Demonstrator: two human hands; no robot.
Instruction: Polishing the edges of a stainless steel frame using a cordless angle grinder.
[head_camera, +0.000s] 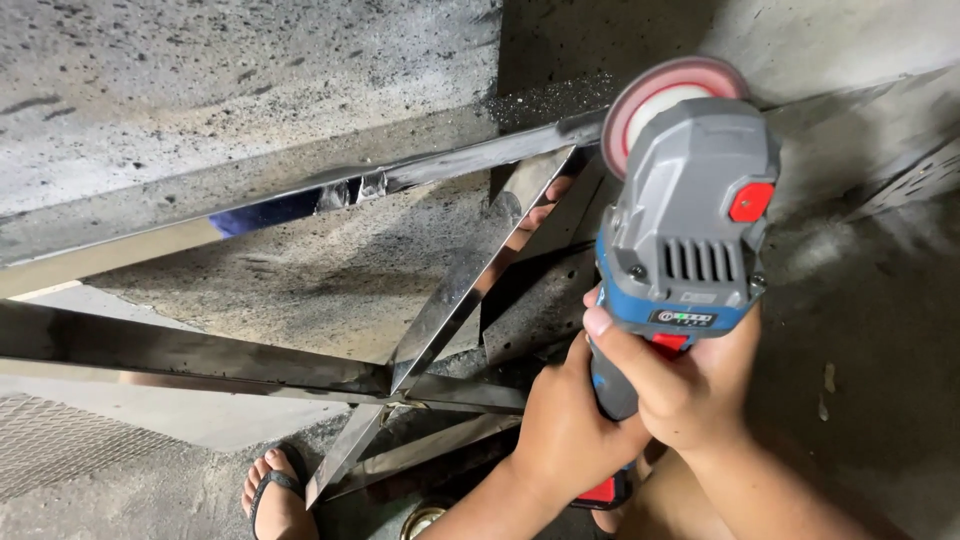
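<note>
Both my hands grip a grey and blue angle grinder (690, 220) with red buttons. My left hand (565, 425) wraps the lower handle; my right hand (680, 385) holds the body just above it. The grinder's pinkish flap disc (655, 100) sits at the top, touching or nearly touching the far end of a shiny steel frame (450, 165). The frame's polished bars (455, 290) cross diagonally and horizontally over the concrete.
My foot in a black sandal (275, 490) rests at the bottom left beside the frame. Rough, dusty concrete floor (250, 70) surrounds everything. A patterned metal plate (60, 445) lies at the lower left, and a perforated metal piece (915, 175) at the right edge.
</note>
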